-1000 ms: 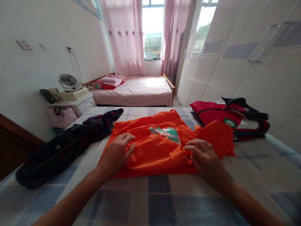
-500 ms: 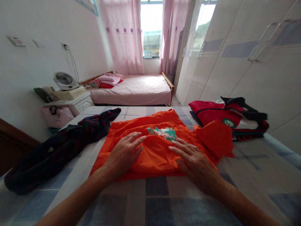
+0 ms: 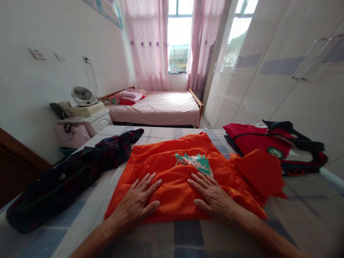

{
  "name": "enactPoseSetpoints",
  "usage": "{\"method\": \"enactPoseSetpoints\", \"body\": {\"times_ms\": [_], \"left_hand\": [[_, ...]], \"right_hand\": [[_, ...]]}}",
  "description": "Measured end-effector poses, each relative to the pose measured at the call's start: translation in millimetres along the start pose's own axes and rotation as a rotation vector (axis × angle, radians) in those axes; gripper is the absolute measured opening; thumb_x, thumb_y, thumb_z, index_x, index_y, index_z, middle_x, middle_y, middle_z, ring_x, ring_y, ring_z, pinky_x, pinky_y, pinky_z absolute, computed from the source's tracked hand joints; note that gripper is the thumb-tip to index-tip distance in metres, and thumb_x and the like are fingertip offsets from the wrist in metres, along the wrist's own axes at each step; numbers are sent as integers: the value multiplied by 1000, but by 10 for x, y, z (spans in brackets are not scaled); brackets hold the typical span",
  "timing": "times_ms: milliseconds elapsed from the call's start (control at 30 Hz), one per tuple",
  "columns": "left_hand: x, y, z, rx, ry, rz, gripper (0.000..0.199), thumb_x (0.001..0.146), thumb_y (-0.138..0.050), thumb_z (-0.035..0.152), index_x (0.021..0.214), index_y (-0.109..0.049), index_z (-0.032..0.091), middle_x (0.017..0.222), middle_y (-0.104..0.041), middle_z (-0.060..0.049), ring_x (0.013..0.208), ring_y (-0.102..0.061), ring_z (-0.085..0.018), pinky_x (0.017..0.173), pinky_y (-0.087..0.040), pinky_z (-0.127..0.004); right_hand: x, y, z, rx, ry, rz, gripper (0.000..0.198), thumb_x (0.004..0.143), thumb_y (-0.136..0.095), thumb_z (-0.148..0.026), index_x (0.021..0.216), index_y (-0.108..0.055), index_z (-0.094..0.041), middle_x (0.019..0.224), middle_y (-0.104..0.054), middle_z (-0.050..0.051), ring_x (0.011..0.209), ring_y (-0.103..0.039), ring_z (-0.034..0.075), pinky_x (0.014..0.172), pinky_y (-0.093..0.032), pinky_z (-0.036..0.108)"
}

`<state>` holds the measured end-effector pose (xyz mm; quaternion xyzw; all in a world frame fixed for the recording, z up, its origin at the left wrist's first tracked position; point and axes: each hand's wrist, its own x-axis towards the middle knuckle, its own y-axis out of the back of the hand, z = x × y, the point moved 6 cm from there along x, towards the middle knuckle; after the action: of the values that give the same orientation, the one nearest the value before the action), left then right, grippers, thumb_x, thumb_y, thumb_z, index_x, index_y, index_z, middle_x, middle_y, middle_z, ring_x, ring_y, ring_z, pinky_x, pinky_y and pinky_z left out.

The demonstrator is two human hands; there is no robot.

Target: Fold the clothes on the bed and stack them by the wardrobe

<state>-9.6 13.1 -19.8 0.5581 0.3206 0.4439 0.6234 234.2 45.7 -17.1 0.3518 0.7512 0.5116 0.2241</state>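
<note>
An orange shirt (image 3: 172,157) with a green and white print lies spread on the bed in front of me, its body partly folded. One orange sleeve (image 3: 259,172) sticks out to the right. My left hand (image 3: 138,199) rests flat on the lower left of the cloth, fingers spread. On the lower right, just below the print, my right hand (image 3: 212,195) also lies flat with its fingers apart. Neither hand grips the fabric. Small wrinkles show between the two hands.
A dark plaid garment (image 3: 77,175) lies crumpled at the left. Folded red, white and black clothes (image 3: 258,138) are stacked at the right. Beyond the checked bedsheet (image 3: 158,242) stand a second bed (image 3: 166,107), a cabinet with a fan (image 3: 83,95), and white wardrobes (image 3: 268,79).
Both hands have come down the shirt towards me and now lie flatter on it. The view has tilted and shifted a little; the shirt stays in place.
</note>
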Motion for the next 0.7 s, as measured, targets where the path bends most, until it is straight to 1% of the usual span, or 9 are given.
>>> {"method": "enactPoseSetpoints", "body": {"times_ms": [67, 133, 200, 300, 400, 467, 567, 633, 700], "left_hand": [[108, 228, -95, -64, 25, 64, 50, 91, -37, 47, 139, -35, 34, 149, -33, -3, 133, -37, -22, 106, -35, -41], [294, 469, -271, -86, 66, 179, 47, 92, -36, 44, 134, -45, 25, 146, -38, -5, 131, -40, -21, 107, -34, -37], [552, 619, -491, -73, 91, 251, 45, 91, -36, 41, 128, -52, 19, 142, -44, -8, 128, -43, -22, 108, -33, -37], [991, 594, -877, -51, 151, 186, 45, 88, -39, 36, 126, -54, 15, 139, -47, -12, 127, -44, -24, 107, -33, -37], [1319, 443, -1209, -60, 210, 74, 47, 84, -43, 36, 124, -56, 14, 133, -52, -13, 123, -48, -24, 104, -35, -32], [1446, 356, -1354, -73, 229, 38, 47, 82, -45, 39, 121, -59, 15, 124, -60, -12, 112, -56, -23, 96, -41, -29], [1540, 252, -1488, -88, 261, 7, 37, 79, -47, 37, 105, -66, 18, 102, -69, -9, 93, -63, -22, 82, -46, -27], [1568, 207, -1556, -97, 301, 5, 30, 78, -46, 32, 93, -68, 19, 91, -70, -8, 87, -64, -22, 76, -45, -28], [1583, 190, -1619, -111, 351, 15, 29, 80, -42, 30, 89, -67, 19, 88, -69, -8, 85, -63, -22, 74, -44, -29]], "right_hand": [[57, 263, 47, 111, -11, 62, 50, 91, -38, -47, 137, -43, -28, 145, -39, 5, 133, -35, 22, 108, -30, 43], [185, 600, 240, 162, -58, 223, 45, 92, -38, -41, 133, -47, -25, 137, -49, 7, 125, -46, 22, 103, -36, 40], [369, 899, 593, 150, -163, 393, 44, 88, -43, -39, 128, -52, -23, 131, -55, 9, 119, -51, 24, 101, -38, 41], [713, 1101, 1271, 194, -397, 468, 47, 84, -48, -37, 126, -54, -18, 130, -55, 12, 116, -53, 24, 100, -37, 37], [1048, 1132, 1764, 230, -512, 470, 48, 83, -46, -38, 123, -56, -12, 122, -60, 16, 110, -57, 25, 94, -42, 36], [1233, 1094, 1949, 264, -550, 452, 45, 85, -43, -42, 115, -61, -13, 111, -66, 14, 99, -61, 24, 84, -47, 34], [1453, 978, 2075, 314, -577, 388, 46, 84, -40, -50, 97, -68, -16, 87, -71, 8, 77, -64, 20, 66, -48, 29], [1557, 896, 2113, 320, -596, 358, 42, 80, -47, -51, 89, -69, -16, 79, -70, 6, 70, -63, 18, 60, -46, 26], [1629, 825, 2143, 305, -621, 340, 34, 74, -56, -46, 84, -70, -16, 73, -69, 5, 68, -61, 18, 58, -43, 24]]}}
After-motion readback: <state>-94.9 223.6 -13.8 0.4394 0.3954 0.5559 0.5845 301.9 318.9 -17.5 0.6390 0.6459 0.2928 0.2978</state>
